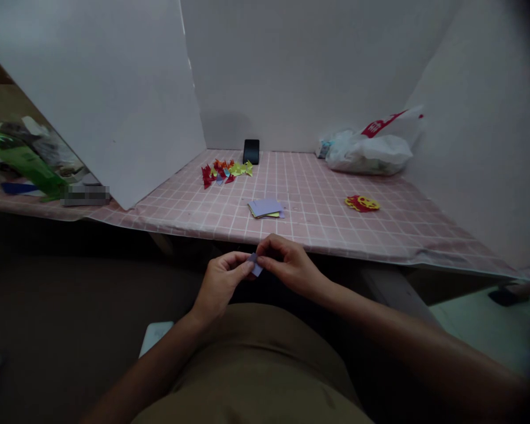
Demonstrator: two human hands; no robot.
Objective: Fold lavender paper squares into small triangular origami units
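A small folded piece of lilac paper point(257, 270) is held in front of the table's near edge, above my lap. My left hand point(221, 279) pinches it from the left between thumb and fingers. From the right, my right hand point(290, 263) grips its upper edge with thumb and forefinger. Just beyond my hands lies a stack of paper squares point(265, 207), lilac on top with yellow showing underneath. Farther back sits a heap of small folded paper figures point(223, 171) in red, orange, yellow and a little blue.
A black phone-like object point(251, 151) leans against the back panel. To the right are red and yellow cut-out shapes point(363, 204) and a white plastic bag point(371, 154). A green bottle point(26, 159) lies among clutter beyond the left panel point(115, 94). A checked pink cloth point(309, 188) covers the table.
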